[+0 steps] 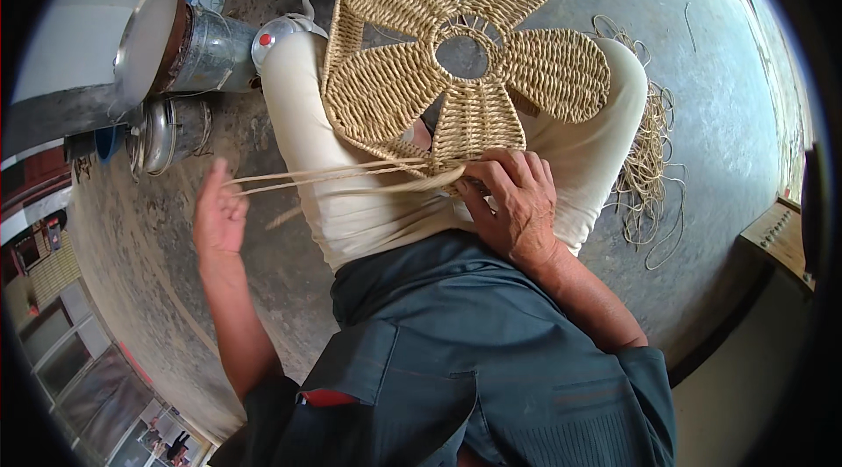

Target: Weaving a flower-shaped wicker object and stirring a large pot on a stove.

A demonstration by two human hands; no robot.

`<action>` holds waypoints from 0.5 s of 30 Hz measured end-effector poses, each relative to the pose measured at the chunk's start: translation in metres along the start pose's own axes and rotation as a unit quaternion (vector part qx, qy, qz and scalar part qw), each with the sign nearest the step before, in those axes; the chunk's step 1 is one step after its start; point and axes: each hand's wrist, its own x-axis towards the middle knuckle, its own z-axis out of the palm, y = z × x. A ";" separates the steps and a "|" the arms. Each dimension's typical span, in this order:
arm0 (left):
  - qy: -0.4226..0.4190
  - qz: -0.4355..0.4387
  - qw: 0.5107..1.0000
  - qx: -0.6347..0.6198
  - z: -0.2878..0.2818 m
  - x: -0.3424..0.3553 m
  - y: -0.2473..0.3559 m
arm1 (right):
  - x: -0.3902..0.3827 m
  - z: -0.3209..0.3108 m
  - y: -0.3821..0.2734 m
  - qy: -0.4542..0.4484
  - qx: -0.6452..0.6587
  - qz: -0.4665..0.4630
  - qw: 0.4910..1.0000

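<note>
The woven flower piece [478, 112], made of straw-coloured cord, rests on the person's lap at the upper centre, its round opening facing up. Two thin strands [326, 171] run from its lower petal toward the left, and a thicker strand lies just below them, its loose end blurred.

The right hand [517, 204] has its fingers bent and close together, gripping the near end of this petal. The left hand [221, 213], at centre left, is curled and pinches the strands, which are stretched nearly straight; its exact finger positions I cannot tell.

Under everything are pale trousers [294, 107], then a grey, stained floor [710, 160]. A tangled heap of cord [649, 147] lies at the right. At the upper left stand a kettle [277, 31] and a metal bucket [215, 50].
</note>
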 end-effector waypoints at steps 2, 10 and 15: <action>0.120 0.034 0.992 0.018 -0.067 0.016 0.025 | -0.001 -0.001 0.000 0.001 0.003 -0.002 1.000; 0.343 0.135 0.927 0.073 -0.293 0.053 0.110 | -0.003 -0.003 0.002 0.022 0.057 0.001 0.998; 0.302 0.184 0.934 0.038 -0.344 0.037 0.178 | -0.020 -0.004 0.012 0.090 0.173 0.063 0.979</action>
